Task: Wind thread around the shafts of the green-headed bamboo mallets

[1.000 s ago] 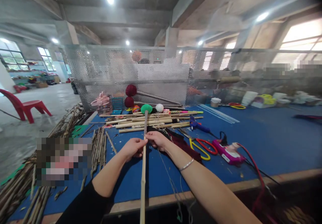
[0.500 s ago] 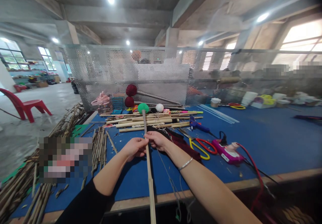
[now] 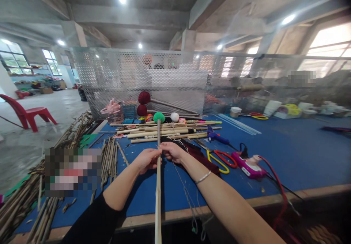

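Both hands meet on a long pale bamboo stick [image 3: 158,196] that runs from below the view up over the table. At its far end sits a green yarn-wrapped ball [image 3: 159,117], and the stretch just below the ball looks greyish and shiny. My left hand [image 3: 146,160] is closed around the stick from the left. From the right, my right hand [image 3: 172,152] pinches the stick at the lower end of the grey stretch, fingertips touching the left hand's. Under my right wrist lie dark red cloth [image 3: 201,158] and loose thin thread [image 3: 186,192].
Behind the ball lie several pale sticks [image 3: 153,136], a white ball [image 3: 174,117] and two dark red ball-headed sticks [image 3: 144,97]. To the right are scissors [image 3: 218,160], a blue glue gun [image 3: 218,137] and a purple power strip [image 3: 251,167]. Thin twigs [image 3: 109,160] lie left.
The stick's near end has swung left, so it now stands nearly straight in view. Both hands keep hold at about the same place.
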### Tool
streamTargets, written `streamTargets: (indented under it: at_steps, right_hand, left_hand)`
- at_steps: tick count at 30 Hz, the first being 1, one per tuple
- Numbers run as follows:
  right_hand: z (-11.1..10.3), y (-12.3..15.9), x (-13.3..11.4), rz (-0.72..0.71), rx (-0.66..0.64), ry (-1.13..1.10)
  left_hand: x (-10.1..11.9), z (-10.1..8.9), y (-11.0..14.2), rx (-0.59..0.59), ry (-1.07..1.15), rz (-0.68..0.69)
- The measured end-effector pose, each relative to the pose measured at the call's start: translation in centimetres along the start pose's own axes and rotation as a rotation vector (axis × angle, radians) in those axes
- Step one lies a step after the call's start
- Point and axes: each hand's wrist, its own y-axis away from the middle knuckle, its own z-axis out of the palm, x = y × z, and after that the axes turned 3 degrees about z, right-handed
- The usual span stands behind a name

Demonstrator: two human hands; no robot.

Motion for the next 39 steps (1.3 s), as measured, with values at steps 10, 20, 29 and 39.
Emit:
streamTargets:
  at_steps: [10,20,29,39]
  right_hand:
    - [0.5,0.6,-0.4,0.022,-0.081,0.024]
    - [-0.9,0.1,-0.9,-0.174,0.207,0.308]
    - [1.0,0.4,-1.6,-0.355,0.357,0.471]
    - [0.4,0.4,-1.8,-0.353,0.456,0.559]
  left_hand:
    - [0.4,0.2,0.2,-0.056,0.086,0.018]
    - [0.8,0.8,0.8,-0.048,0.034,-0.010]
    - [0.0,1.2,0.5,0.024,-0.106,0.004]
    - [0.7,1.1,0.5,0.079,0.007,0.030]
